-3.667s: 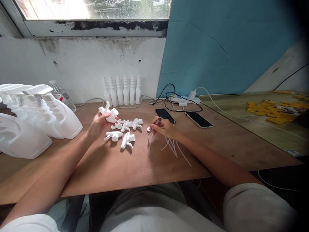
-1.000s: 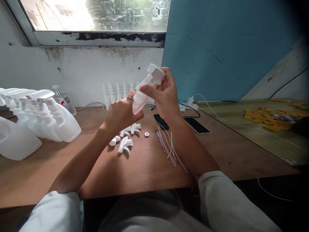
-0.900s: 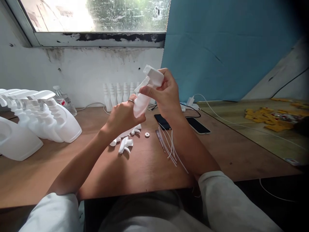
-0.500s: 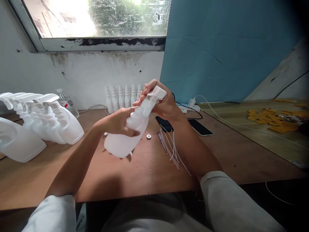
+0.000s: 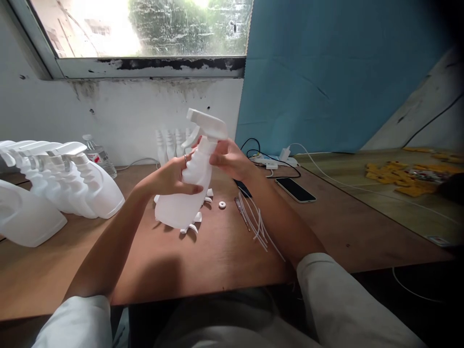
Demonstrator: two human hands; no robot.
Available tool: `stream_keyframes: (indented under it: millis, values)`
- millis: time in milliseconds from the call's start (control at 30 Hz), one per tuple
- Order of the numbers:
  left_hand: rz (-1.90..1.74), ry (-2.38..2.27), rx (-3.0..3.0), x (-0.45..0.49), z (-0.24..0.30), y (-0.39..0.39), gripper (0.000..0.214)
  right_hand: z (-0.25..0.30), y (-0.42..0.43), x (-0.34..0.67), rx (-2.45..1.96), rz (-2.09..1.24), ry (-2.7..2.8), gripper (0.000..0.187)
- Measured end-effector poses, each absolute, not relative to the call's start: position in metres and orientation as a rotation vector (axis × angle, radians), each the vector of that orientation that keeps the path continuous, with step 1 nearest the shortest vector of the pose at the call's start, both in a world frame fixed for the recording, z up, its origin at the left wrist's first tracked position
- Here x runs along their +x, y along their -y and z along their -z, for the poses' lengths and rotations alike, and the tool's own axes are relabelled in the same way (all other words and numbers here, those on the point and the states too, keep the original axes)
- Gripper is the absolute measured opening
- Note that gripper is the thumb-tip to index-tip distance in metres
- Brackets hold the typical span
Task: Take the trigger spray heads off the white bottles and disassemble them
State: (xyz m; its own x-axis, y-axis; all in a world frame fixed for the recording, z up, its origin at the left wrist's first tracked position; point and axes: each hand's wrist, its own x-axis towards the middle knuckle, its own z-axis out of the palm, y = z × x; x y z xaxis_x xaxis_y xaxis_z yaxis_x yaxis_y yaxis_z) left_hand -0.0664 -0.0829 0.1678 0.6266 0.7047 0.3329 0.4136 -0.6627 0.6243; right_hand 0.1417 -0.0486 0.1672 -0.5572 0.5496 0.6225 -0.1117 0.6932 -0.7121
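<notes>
**Tilted bottle (image 5: 177, 210) gripped by both hands at the centre of the frame**

The bottle is held up over the counter (image 5: 210, 263), just left of the frame's centre, with its base leaned toward the lower left and its neck toward the upper right. A white sprayer (image 5: 208, 124) is carried at its top, the nozzle pointed to the left. The bottle's waist is wrapped by the left hand (image 5: 174, 176), the thumb laid across the front; the far fingers are largely hidden. The neck is closed upon by the right hand (image 5: 232, 159), just under the sprayer.

More sprayers (image 5: 192, 228) are partly hidden behind and below the bottle. To their right, near the centre, a small ring (image 5: 222, 205) is seen, followed by a screwdriver (image 5: 242, 213) and, beside it, a bundle of thin tubes (image 5: 259, 223). A phone (image 5: 242, 188) is partly covered by the right arm, and a second phone (image 5: 295, 190) is placed farther right. At the left edge, a row of similar bottles (image 5: 101, 191) is lined up, with a water bottle (image 5: 103, 159) behind. Small bottles (image 5: 169, 145) are stood against the wall at upper centre-left.
</notes>
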Motion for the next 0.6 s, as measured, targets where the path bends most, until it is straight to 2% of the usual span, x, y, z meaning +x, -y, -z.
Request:
stream_keyframes:
  millis: [100, 267, 400, 500, 600]
  values:
    - [-0.684, -0.801, 2.326, -0.065, -0.171, 0.087, 0.058, -0.169, 0.061, 0.132, -0.362, -0.946, 1.868, 0.049]
    - [-0.470, -0.727, 2.264, -0.082, -0.183, 0.090, 0.059, -0.180, 0.064, 0.136, -0.375, -0.866, 1.764, 0.048]
    - [-0.275, -0.869, 2.214, -0.106, -0.191, 0.087, 0.053, -0.208, 0.067, 0.173, -0.234, -0.775, 1.456, 0.041]
    - [-0.550, -1.239, 2.189, -0.122, -0.190, 0.071, 0.053, -0.225, 0.076, 0.214, -0.190, -0.657, 1.282, 0.014]
    - [-1.066, -1.754, 2.093, -0.138, -0.177, 0.037, 0.061, -0.230, 0.088, 0.247, -0.234, -0.478, 1.113, 0.042]
